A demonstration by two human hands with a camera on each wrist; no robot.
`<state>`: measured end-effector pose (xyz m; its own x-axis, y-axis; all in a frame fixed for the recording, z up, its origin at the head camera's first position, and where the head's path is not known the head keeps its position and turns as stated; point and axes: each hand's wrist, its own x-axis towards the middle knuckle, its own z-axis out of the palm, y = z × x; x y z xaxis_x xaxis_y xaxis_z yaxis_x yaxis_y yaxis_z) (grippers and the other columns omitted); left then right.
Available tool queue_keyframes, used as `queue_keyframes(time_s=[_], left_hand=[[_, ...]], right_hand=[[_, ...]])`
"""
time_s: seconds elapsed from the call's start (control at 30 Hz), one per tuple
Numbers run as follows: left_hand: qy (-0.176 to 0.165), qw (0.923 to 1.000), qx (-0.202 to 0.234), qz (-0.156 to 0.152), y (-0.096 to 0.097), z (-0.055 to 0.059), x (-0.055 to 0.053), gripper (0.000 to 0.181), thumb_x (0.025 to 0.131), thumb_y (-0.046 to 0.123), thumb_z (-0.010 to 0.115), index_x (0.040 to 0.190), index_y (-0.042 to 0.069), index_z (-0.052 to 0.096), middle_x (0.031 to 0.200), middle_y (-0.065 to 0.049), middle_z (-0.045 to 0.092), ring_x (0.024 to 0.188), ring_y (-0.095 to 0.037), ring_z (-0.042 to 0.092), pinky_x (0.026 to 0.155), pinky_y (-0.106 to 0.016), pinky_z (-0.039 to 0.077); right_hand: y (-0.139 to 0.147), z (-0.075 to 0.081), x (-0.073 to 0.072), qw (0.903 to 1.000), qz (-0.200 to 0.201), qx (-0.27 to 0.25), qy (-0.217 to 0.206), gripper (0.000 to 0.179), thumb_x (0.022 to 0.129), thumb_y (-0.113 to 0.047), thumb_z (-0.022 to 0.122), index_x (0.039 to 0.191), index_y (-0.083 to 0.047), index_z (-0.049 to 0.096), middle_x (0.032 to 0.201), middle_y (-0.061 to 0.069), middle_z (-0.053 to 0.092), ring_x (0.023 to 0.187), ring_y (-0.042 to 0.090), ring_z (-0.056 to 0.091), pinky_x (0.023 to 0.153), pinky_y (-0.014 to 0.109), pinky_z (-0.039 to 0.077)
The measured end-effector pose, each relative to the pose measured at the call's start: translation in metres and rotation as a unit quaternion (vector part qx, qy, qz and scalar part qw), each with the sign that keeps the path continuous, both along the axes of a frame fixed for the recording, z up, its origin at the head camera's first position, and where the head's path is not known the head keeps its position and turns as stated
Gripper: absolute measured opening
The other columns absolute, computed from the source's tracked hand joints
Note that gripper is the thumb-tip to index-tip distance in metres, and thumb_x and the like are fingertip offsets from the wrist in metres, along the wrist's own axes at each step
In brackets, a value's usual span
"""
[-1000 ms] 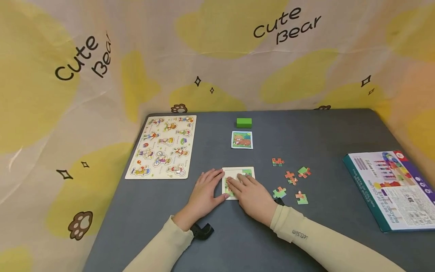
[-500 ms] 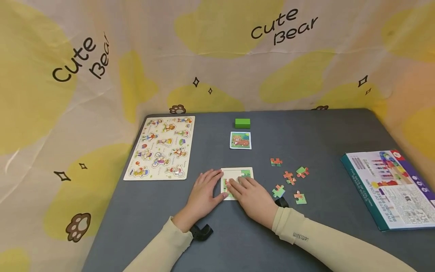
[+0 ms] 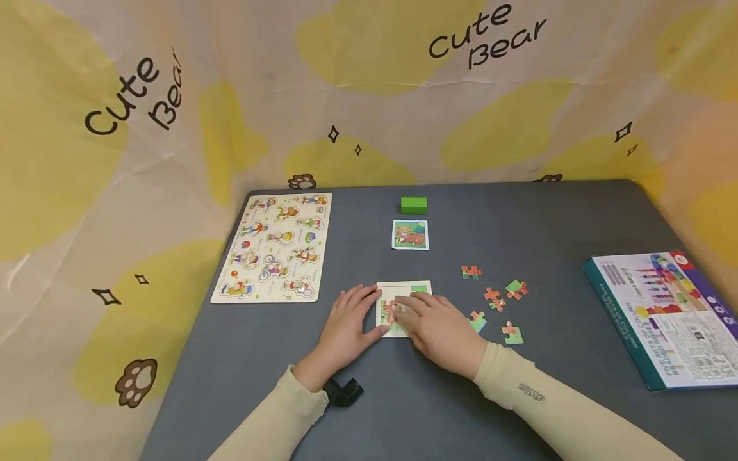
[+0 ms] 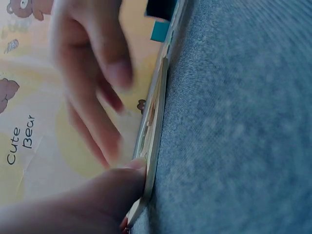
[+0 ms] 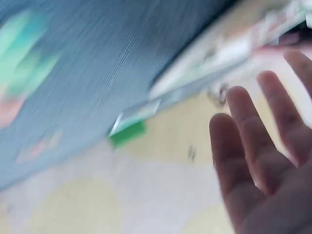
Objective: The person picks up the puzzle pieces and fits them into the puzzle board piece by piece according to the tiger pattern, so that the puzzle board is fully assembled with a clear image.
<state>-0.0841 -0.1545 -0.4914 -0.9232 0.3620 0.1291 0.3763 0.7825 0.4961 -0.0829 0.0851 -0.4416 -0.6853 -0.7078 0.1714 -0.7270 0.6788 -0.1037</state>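
A small white puzzle board [image 3: 398, 285] lies on the grey table, with a few fitted picture pieces inside its border. My left hand [image 3: 348, 320] rests at its left side, thumb on the lower edge and fingers along the upper left; in the left wrist view the thumb [image 4: 119, 187] presses the board's edge. Over the board's right half is my right hand [image 3: 441, 330], fingers fairly straight, hiding part of the picture. The right wrist view shows those fingers [image 5: 251, 131] spread with nothing held. Several loose jigsaw pieces [image 3: 512, 333] lie to the right, one partly behind the right hand.
Behind the board lie a square bear picture card [image 3: 410, 235] and a green block [image 3: 413, 205]. A large character board [image 3: 275, 246] is at back left. On the right lies a flat printed box [image 3: 663, 320]. A patterned cloth [image 3: 392, 115] hangs behind the table.
My right hand has shifted slightly to the right across the puzzle board, its forearm moving along and covering more of one loose piece. The left hand stays put. The head view tilts slightly.
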Motion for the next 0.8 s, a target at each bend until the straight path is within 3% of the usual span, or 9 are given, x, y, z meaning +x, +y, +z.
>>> queue_keyframes(time_s=[0.13,0.2,0.27,0.37,0.43,0.47,0.63,0.67,0.8], left_hand=[[-0.008,0.9999,0.011,-0.001,0.002,-0.001,0.002,0.072,0.093,0.035,0.082,0.153,0.008,0.054,0.160,-0.008,0.047,0.152,-0.034,0.032,0.127,-0.058,0.016],[-0.009,0.9998,0.015,0.000,0.001,-0.001,0.003,0.072,0.093,0.034,0.082,0.153,0.008,0.054,0.160,-0.008,0.046,0.152,-0.034,0.032,0.127,-0.058,0.016],[-0.009,0.9998,0.016,0.003,-0.001,-0.001,0.004,0.072,0.092,0.034,0.082,0.153,0.008,0.054,0.159,-0.009,0.047,0.152,-0.034,0.033,0.127,-0.058,0.016],[-0.006,0.9999,0.013,0.006,-0.003,0.000,0.004,0.072,0.092,0.034,0.083,0.153,0.008,0.054,0.160,-0.009,0.046,0.152,-0.034,0.033,0.127,-0.058,0.016],[-0.004,0.9999,0.013,0.007,-0.004,0.000,0.003,0.072,0.092,0.034,0.082,0.153,0.008,0.053,0.160,-0.008,0.046,0.152,-0.034,0.032,0.127,-0.058,0.016],[-0.005,0.9999,0.012,0.006,-0.004,0.001,0.002,0.072,0.093,0.034,0.082,0.153,0.008,0.053,0.161,-0.008,0.045,0.153,-0.034,0.032,0.127,-0.057,0.015],[-0.009,0.9999,0.010,0.002,-0.003,0.001,0.001,0.072,0.093,0.035,0.082,0.154,0.008,0.053,0.161,-0.008,0.045,0.153,-0.034,0.031,0.127,-0.057,0.015],[-0.010,0.9999,0.010,0.002,-0.003,0.001,0.001,0.072,0.093,0.035,0.082,0.154,0.008,0.053,0.161,-0.007,0.045,0.153,-0.034,0.030,0.127,-0.057,0.015],[-0.015,0.9998,0.009,-0.002,0.000,0.002,0.001,0.072,0.094,0.036,0.081,0.154,0.008,0.052,0.161,-0.007,0.044,0.154,-0.034,0.030,0.127,-0.057,0.015]], right_hand=[[0.041,0.018,0.003,0.9971,-0.074,0.000,-0.015,0.029,0.078,-0.022,0.094,0.102,-0.015,0.079,0.099,0.001,0.067,0.095,0.025,0.063,0.082,0.046,0.053],[0.064,0.020,0.002,0.9941,-0.101,0.008,-0.039,0.033,0.072,-0.022,0.098,0.094,-0.014,0.075,0.088,-0.003,0.060,0.083,0.022,0.060,0.076,0.045,0.053],[0.082,0.016,-0.002,0.9902,-0.113,-0.001,-0.083,0.036,0.070,-0.021,0.099,0.092,-0.014,0.072,0.086,-0.005,0.057,0.084,0.023,0.063,0.072,0.042,0.054],[0.097,0.008,-0.007,0.9807,-0.110,-0.046,-0.155,0.034,0.073,-0.014,0.097,0.090,-0.013,0.067,0.081,-0.007,0.054,0.078,0.020,0.061,0.065,0.033,0.051],[0.102,0.005,-0.011,0.9741,-0.106,-0.077,-0.184,0.033,0.075,-0.011,0.095,0.087,-0.014,0.064,0.079,-0.008,0.053,0.087,0.025,0.067,0.064,0.029,0.048],[0.103,0.004,-0.012,0.9712,-0.104,-0.087,-0.196,0.034,0.076,-0.010,0.094,0.086,-0.014,0.062,0.077,-0.008,0.051,0.081,0.022,0.064,0.063,0.028,0.047],[0.098,0.009,-0.017,0.9677,-0.083,-0.102,-0.215,0.039,0.081,-0.005,0.090,0.081,-0.017,0.053,0.072,-0.011,0.048,0.071,0.010,0.056,0.064,0.027,0.044],[0.095,0.012,-0.019,0.9655,-0.079,-0.109,-0.223,0.038,0.083,-0.002,0.088,0.081,-0.017,0.052,0.072,-0.011,0.049,0.066,0.007,0.049,0.063,0.027,0.044],[0.077,0.025,-0.032,0.9575,-0.079,-0.142,-0.238,0.032,0.089,0.006,0.079,0.093,-0.012,0.054,0.079,-0.007,0.057,0.069,0.006,0.054,0.065,0.029,0.050]])
